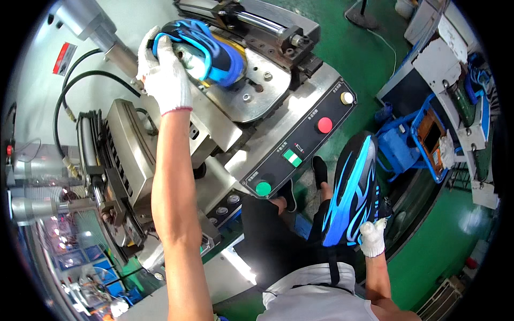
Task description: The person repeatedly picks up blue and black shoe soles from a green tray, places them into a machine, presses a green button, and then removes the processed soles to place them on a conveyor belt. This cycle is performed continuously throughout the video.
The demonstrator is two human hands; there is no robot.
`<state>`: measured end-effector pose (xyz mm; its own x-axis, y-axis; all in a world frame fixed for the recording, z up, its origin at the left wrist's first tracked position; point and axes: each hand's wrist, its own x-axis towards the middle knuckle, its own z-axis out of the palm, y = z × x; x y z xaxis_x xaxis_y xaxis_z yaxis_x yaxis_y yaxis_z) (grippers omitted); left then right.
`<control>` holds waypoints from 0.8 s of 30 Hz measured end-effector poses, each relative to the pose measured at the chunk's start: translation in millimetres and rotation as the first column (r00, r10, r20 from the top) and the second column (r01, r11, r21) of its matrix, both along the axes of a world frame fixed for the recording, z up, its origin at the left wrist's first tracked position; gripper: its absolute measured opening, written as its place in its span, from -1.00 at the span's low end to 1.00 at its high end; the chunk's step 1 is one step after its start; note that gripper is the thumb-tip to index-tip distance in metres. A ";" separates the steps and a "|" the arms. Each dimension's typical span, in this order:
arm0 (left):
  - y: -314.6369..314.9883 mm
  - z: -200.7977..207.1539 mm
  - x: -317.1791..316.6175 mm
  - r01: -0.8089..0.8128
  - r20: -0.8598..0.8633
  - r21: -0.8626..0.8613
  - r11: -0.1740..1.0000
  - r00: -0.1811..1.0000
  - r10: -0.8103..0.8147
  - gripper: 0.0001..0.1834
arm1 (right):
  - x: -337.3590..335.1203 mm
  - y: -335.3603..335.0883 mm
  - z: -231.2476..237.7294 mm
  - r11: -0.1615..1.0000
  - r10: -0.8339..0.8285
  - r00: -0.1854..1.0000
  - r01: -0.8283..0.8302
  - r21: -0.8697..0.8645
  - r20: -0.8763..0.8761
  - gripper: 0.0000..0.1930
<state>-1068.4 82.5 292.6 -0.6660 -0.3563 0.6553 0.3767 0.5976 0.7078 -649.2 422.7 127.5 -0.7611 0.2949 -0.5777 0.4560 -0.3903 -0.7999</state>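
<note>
My left hand (165, 72), in a white knit glove, is closed on the collar of a blue and black shoe upper (229, 58). That upper sits on the metal plate (259, 88) of a machine, and a metallic form shows inside its opening. My right hand (373, 237), also gloved, grips a second blue and black shoe (350, 187) at its lower right side. This shoe is held off to the right of the machine, pointing away from me, with its bright blue sidewall facing left. Some right-hand fingers are hidden behind the shoe.
Below the plate, a black control panel (308, 142) carries a red button (324, 125) and a green button (263, 189). Black hoses (101, 74) curve around a second clamp unit (131, 155) at left. A blue stool (399, 147) stands right, near a dark curved ledge (415, 214).
</note>
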 end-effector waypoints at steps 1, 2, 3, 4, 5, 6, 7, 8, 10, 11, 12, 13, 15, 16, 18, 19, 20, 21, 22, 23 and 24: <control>12.8 22.5 42.7 0.032 -0.041 0.046 0.998 0.999 -0.030 -0.65 | -7.7 0.0 4.8 1.000 0.010 0.999 -0.009 0.015 -0.049 -0.72; 14.8 31.6 77.3 0.081 -0.071 0.116 0.990 0.995 -0.073 -0.66 | -18.2 -2.0 12.1 0.999 0.016 0.993 -0.013 0.030 -0.117 -0.81; 15.3 34.7 109.9 0.140 -0.106 0.186 0.973 0.987 -0.122 -0.68 | -29.4 -3.7 17.8 0.999 0.015 0.981 -0.005 0.050 -0.191 -0.84; 7.7 39.2 149.3 0.154 -0.155 0.035 0.987 0.977 -0.147 -0.71 | -43.1 -8.3 27.8 0.999 0.028 0.964 -0.015 0.050 -0.264 -0.77; 0.2 37.6 184.7 0.164 -0.197 -0.112 0.980 0.963 -0.184 -0.74 | -64.3 -15.4 36.3 0.997 0.020 0.933 0.006 0.071 -0.358 -0.72; -9.0 26.6 213.2 0.338 -0.216 -0.159 0.928 0.905 -0.366 -0.75 | -85.1 -21.0 44.7 0.995 0.010 0.893 0.036 0.095 -0.449 -0.66; -19.1 16.1 245.2 0.491 -0.219 -0.221 0.843 0.817 -0.533 -0.75 | -111.0 -17.6 43.6 0.974 0.118 0.866 -0.007 0.225 -0.485 -0.63; -23.1 4.0 279.5 0.575 -0.093 -0.179 0.799 0.798 -0.595 -0.76 | -136.6 -12.0 41.1 0.934 0.215 0.834 -0.022 0.358 -0.509 -0.61; -33.7 -19.6 340.6 0.695 0.137 -0.054 0.717 0.716 -0.684 -0.73 | -194.8 -23.2 78.6 0.851 0.362 0.822 -0.099 0.515 -0.440 -0.59; -41.1 -33.9 368.7 0.719 0.250 0.023 0.695 0.669 -0.700 -0.69 | -229.9 -61.4 124.9 0.866 0.388 0.803 -0.149 0.477 -0.452 -0.56; -47.6 -56.0 395.7 0.711 0.341 0.063 0.700 0.644 -0.685 -0.65 | -260.8 -81.6 159.5 0.780 0.495 0.776 -0.200 0.593 -0.390 -0.44; -52.8 -76.6 419.7 0.698 0.439 0.097 0.709 0.610 -0.660 -0.62 | -295.0 -99.9 181.0 0.683 0.589 0.743 -0.248 0.687 -0.318 -0.31; -57.9 -96.8 450.1 0.683 0.565 0.147 0.715 0.535 -0.628 -0.57 | -379.0 -126.8 186.6 0.496 0.605 0.772 -0.175 0.851 -0.194 -0.27; -65.7 -107.9 464.9 0.671 0.551 0.151 0.726 0.553 -0.625 -0.54 | -400.9 -155.5 194.1 0.558 0.686 0.685 -0.282 0.781 -0.243 -0.25; -72.7 -137.7 487.2 0.731 0.618 0.096 0.676 0.488 -0.616 -0.48 | -452.6 -196.1 203.2 0.467 0.815 0.558 -0.474 0.746 -0.156 -0.12; -77.1 -145.5 488.1 0.772 0.602 0.090 0.629 0.461 -0.652 -0.43 | -481.7 -206.6 198.4 0.339 0.851 0.524 -0.542 0.769 -0.006 0.00; -78.3 -127.1 480.8 0.749 0.570 0.139 0.648 0.474 -0.671 -0.40 | -503.4 -213.4 185.0 0.174 0.820 0.557 -0.460 0.871 0.130 -0.04; -80.5 -136.4 482.8 0.745 0.588 0.154 0.649 0.458 -0.666 -0.37 | -518.2 -231.7 169.2 -0.010 0.771 0.583 -0.388 0.922 0.254 -0.08; -84.7 -139.6 483.9 0.742 0.588 0.183 0.645 0.443 -0.677 -0.37 | -517.5 -261.1 156.3 -0.349 0.706 0.508 -0.358 0.866 0.494 -0.22; -88.1 -143.1 484.7 0.741 0.584 0.212 0.637 0.426 -0.691 -0.36 | -509.8 -278.4 118.4 -0.368 0.718 0.598 -0.110 0.923 0.357 -0.29; -86.0 -148.1 488.7 0.706 0.567 0.248 0.663 0.449 -0.691 -0.36 | -517.0 -279.8 113.9 -0.363 0.715 0.591 -0.142 0.921 0.373 -0.30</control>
